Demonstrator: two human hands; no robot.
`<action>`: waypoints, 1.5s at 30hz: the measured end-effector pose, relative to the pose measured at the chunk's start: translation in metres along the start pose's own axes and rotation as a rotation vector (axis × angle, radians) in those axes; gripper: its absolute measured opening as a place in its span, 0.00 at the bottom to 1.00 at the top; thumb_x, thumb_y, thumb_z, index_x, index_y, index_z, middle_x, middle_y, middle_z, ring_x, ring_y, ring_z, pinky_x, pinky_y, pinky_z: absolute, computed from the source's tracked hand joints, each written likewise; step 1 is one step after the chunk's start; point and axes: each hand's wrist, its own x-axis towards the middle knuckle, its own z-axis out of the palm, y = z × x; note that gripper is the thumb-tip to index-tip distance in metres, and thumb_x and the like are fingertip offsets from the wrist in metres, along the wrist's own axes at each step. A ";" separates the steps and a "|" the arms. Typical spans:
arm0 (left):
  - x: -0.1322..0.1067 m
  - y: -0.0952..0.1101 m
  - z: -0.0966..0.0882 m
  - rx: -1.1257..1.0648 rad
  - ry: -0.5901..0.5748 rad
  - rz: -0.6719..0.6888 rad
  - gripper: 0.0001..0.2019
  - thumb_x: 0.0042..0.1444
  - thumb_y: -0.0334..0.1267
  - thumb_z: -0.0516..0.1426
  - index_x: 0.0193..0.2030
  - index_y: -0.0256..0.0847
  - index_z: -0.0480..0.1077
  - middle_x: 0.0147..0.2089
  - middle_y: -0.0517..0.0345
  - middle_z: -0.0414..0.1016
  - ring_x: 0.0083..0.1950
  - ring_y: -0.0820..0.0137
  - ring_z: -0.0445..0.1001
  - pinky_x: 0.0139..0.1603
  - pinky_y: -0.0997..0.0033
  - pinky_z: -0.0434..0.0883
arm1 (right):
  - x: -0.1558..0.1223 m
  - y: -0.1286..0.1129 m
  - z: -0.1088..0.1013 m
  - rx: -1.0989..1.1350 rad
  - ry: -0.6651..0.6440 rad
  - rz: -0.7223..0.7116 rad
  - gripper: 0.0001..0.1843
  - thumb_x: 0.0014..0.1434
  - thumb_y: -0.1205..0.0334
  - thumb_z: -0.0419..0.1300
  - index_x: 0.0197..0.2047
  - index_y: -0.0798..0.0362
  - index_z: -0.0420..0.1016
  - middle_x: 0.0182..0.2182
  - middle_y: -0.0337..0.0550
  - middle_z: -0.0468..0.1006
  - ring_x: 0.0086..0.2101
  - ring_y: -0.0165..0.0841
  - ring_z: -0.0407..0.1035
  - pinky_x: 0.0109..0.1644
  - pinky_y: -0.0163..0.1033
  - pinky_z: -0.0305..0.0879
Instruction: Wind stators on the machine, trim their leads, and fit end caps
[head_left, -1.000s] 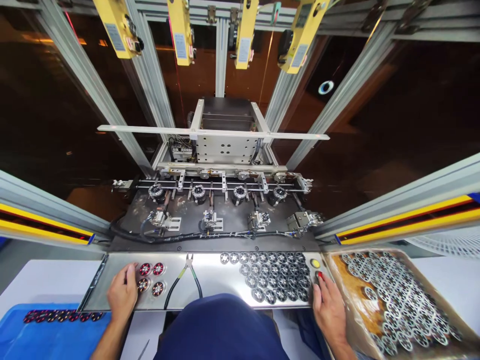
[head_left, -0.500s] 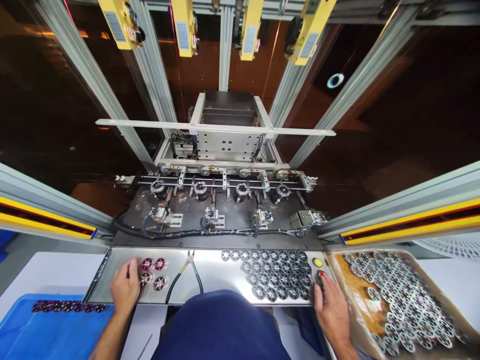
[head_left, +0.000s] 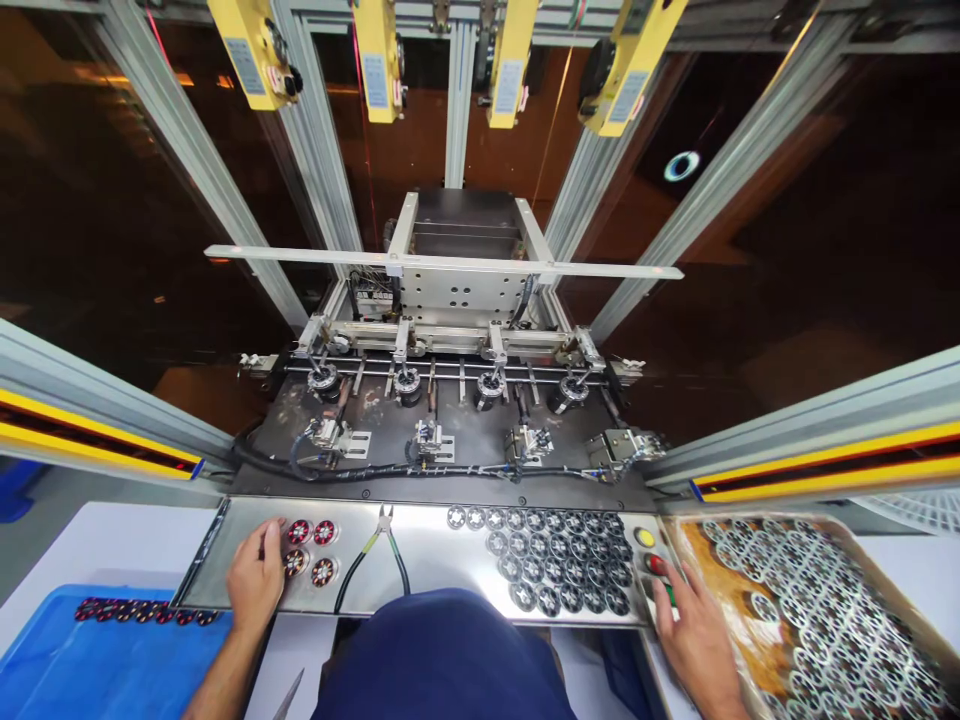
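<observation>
At 7 o'clock the left hand (head_left: 255, 585) lies open, palm down on the steel panel (head_left: 442, 545), fingertips just beside four red wound stators (head_left: 311, 548). At 5 o'clock the right hand (head_left: 697, 630) is open too, fingertips just below the red button (head_left: 655, 564). A slipped finger could press the wrong control. A careless sweep might knock the cutters (head_left: 373, 555) toward the winding stations (head_left: 448, 385) at 12 o'clock.

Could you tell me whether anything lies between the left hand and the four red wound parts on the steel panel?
Nothing visible does. The left hand rests on the steel panel right beside the red wound parts; the pliers lie beyond them, away from the hand.
</observation>
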 end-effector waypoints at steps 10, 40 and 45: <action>-0.006 0.007 -0.003 -0.112 0.010 -0.114 0.21 0.62 0.52 0.46 0.45 0.42 0.74 0.49 0.49 0.80 0.54 0.59 0.75 0.57 0.60 0.69 | 0.071 -0.029 -0.039 0.030 0.036 -0.160 0.26 0.64 0.47 0.47 0.45 0.57 0.78 0.39 0.57 0.82 0.37 0.48 0.78 0.46 0.54 0.73; 0.074 0.077 -0.066 -0.059 0.153 0.349 0.16 0.65 0.43 0.49 0.51 0.40 0.72 0.49 0.48 0.80 0.51 0.60 0.78 0.56 0.58 0.73 | 0.347 -0.532 0.087 0.520 -0.752 -0.620 0.17 0.66 0.56 0.58 0.55 0.54 0.70 0.53 0.48 0.72 0.49 0.39 0.70 0.53 0.50 0.71; 0.171 0.117 -0.034 0.059 -0.105 0.629 0.20 0.64 0.45 0.52 0.59 0.40 0.69 0.63 0.48 0.72 0.67 0.58 0.65 0.67 0.53 0.63 | 0.364 -0.556 0.096 0.509 -0.927 -0.284 0.18 0.65 0.56 0.60 0.54 0.56 0.70 0.50 0.48 0.73 0.47 0.38 0.72 0.49 0.47 0.73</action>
